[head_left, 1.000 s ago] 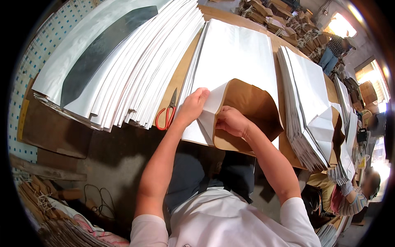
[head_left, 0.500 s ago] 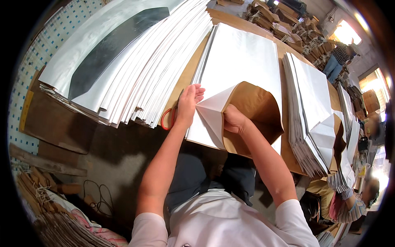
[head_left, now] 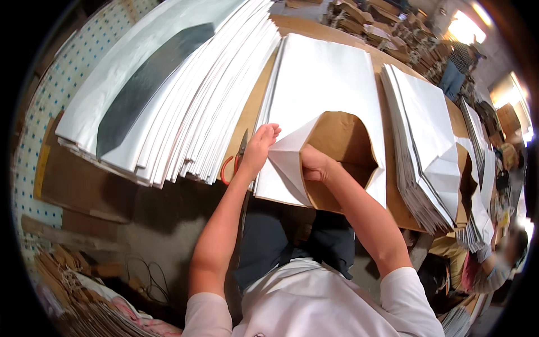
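In front of me, on a stack of flat white paper bags, lies a paper bag whose near end gapes wide and shows its brown lining. My right hand reaches into that mouth, against the left inner side; the bag's edge hides its fingers. Beside the bag's folded left corner is my left hand, fingers stretched out and thumb side up, gripping nothing. Close to its left, a pair of scissors with red handles rests at the table's edge.
A large fanned pile of white sheets with a dark panel on top fills the left. To the right stand another bag stack and further stacks. One person stands far back; another sits at lower right. Bundled cardboard lies behind.
The view has shifted slightly. My right hand has pushed a little further left inside the bag's mouth, and its fingers are now hidden. My left hand stays beside the folded corner.
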Motion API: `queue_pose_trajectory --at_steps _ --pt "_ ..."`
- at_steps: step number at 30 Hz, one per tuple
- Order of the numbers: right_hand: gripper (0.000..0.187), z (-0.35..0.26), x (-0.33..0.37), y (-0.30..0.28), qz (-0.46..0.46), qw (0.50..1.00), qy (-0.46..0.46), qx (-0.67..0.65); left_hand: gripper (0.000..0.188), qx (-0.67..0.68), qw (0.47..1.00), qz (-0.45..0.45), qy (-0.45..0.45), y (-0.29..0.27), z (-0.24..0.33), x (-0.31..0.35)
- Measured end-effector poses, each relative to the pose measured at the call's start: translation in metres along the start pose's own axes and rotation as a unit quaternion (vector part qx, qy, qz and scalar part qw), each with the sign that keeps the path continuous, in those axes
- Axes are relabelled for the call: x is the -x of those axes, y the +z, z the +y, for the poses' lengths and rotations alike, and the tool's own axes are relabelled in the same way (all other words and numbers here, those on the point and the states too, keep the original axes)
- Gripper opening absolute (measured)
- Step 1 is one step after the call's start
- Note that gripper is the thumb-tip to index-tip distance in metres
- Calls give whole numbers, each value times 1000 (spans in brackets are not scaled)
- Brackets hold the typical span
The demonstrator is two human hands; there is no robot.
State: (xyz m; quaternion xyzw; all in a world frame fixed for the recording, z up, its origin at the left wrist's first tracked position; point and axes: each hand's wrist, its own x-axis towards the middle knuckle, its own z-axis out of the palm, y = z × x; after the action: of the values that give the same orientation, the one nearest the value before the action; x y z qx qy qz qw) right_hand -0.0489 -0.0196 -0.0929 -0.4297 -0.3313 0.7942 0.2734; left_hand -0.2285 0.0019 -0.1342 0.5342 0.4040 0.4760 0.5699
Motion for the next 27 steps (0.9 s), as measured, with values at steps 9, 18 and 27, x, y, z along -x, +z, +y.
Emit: queue_pose_trajectory --at_steps 9,18,27 --pt "29 -1 131 23 193 894 -387 114 39 -363 907 2 214 23 22 6" --pt "54 17 132 -130 422 760 -325 372 40 -439 862 -36 252 45 10 -19" --pt "59 29 82 -128 410 603 -232 643 52 -539 814 -98 195 57 -1 -20"
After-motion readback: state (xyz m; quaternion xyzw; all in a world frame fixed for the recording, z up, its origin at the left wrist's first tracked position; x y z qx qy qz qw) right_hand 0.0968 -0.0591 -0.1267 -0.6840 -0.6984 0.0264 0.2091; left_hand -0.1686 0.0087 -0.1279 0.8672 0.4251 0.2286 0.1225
